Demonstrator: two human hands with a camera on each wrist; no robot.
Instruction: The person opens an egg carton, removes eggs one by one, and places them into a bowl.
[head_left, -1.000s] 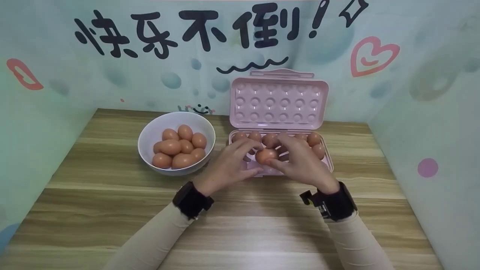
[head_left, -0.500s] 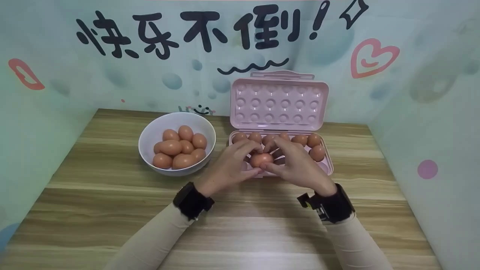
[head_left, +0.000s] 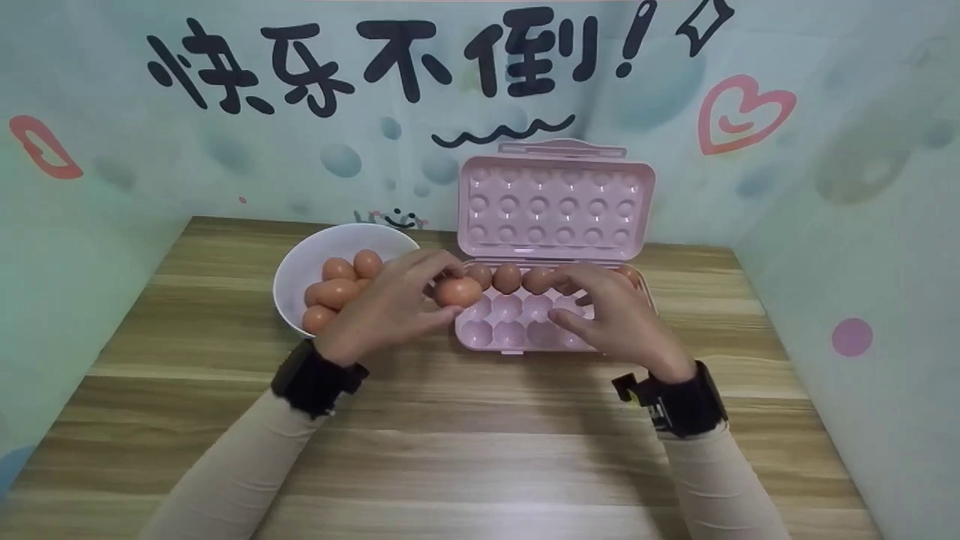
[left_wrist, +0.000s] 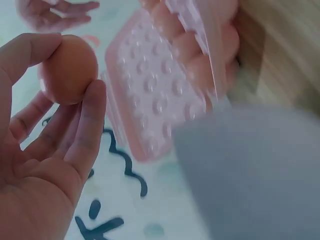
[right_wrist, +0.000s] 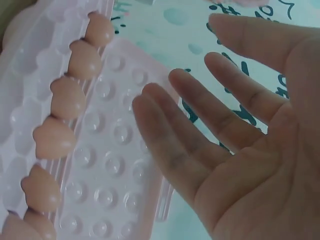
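My left hand (head_left: 394, 300) pinches a brown egg (head_left: 459, 292) between thumb and fingertips, raised at the left edge of the pink egg box (head_left: 555, 206). The same egg (left_wrist: 70, 70) shows clearly in the left wrist view. My right hand (head_left: 619, 319) hovers over the right part of the box. Its fingers are extended, with nothing between them in the right wrist view. A row of brown eggs (right_wrist: 68, 97) fills the back cups, partly hidden by that hand in the head view. Front cups at the left hold no eggs.
Left of the box stands a white bowl (head_left: 289, 274) with several brown eggs (head_left: 337, 291), partly covered by my left hand. The box lid leans open towards the printed backdrop (head_left: 247, 172). Bare wooden table (head_left: 450, 450) lies in front.
Both hands were together around the egg over the box. Now the left hand has carried it left towards the bowl, while the right hand has let go and shifted slightly right.
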